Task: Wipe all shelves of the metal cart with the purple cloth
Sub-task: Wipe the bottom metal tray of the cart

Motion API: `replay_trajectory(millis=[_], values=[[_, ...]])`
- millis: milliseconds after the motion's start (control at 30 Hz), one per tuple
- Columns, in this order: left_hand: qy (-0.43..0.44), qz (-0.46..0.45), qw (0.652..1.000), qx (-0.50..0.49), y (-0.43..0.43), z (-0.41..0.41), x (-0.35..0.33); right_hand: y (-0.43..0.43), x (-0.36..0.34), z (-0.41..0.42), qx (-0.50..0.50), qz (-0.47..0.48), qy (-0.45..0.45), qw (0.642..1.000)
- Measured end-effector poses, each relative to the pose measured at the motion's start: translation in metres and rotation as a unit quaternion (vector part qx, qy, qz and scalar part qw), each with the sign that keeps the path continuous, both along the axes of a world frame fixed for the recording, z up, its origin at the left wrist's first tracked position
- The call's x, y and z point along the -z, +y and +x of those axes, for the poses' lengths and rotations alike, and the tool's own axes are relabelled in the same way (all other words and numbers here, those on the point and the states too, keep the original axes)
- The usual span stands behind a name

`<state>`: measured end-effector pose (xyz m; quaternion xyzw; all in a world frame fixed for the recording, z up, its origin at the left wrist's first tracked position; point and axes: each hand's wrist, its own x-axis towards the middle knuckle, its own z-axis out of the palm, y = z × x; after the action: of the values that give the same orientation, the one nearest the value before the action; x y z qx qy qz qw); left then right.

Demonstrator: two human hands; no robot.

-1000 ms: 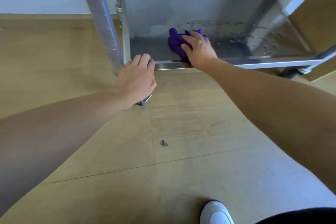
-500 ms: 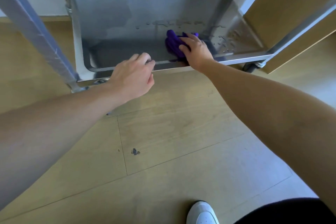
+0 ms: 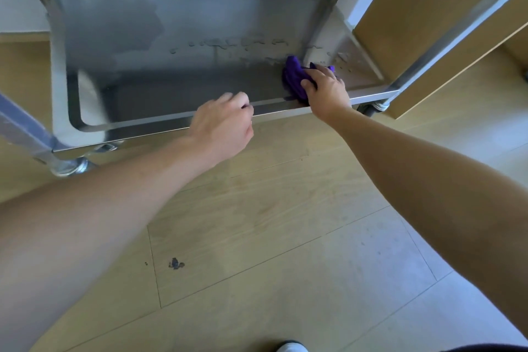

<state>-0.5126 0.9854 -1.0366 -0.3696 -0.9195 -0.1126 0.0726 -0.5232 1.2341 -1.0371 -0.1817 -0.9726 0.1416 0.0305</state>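
Your right hand [image 3: 325,90] clutches the purple cloth [image 3: 294,80] on the bottom shelf [image 3: 171,94]; your left hand [image 3: 223,126] seemingly curls its fingers [image 3: 243,98] over the rim.

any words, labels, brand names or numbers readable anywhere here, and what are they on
None: no readable text, label or number shows on the metal cart, the purple cloth, the floor or the cabinet.
The dark mark on the floor is a smudge, not writing.

Indoor room, domestic or office type: pale plank floor [image 3: 285,237] across lower frame, white wall [image 3: 14,8] upper left, wooden cabinet [image 3: 414,34] upper right, wheeled metal cart [image 3: 143,126] at top.
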Motion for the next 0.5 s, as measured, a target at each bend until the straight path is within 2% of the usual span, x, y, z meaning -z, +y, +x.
replay_trajectory(millis=[100,267,367,433,500], values=[[0.013,0.004,1.0,-0.007,-0.003,-0.001,0.004,-0.023,0.002,-0.004,0.016,0.019,0.026,0.999],[0.02,-0.002,1.0,-0.001,-0.005,0.005,0.004,-0.084,0.006,-0.02,-0.123,0.017,0.026,0.992],[0.013,-0.023,1.0,0.011,-0.01,0.007,0.005,-0.083,0.005,-0.023,-0.157,0.017,0.021,0.987],[-0.003,-0.026,1.0,0.016,-0.015,0.006,0.005,-0.066,0.003,-0.02,-0.138,0.009,0.023,0.99],[-0.025,-0.021,0.999,0.021,-0.018,0.005,0.004,-0.043,0.001,-0.016,-0.063,-0.006,0.027,0.998]])
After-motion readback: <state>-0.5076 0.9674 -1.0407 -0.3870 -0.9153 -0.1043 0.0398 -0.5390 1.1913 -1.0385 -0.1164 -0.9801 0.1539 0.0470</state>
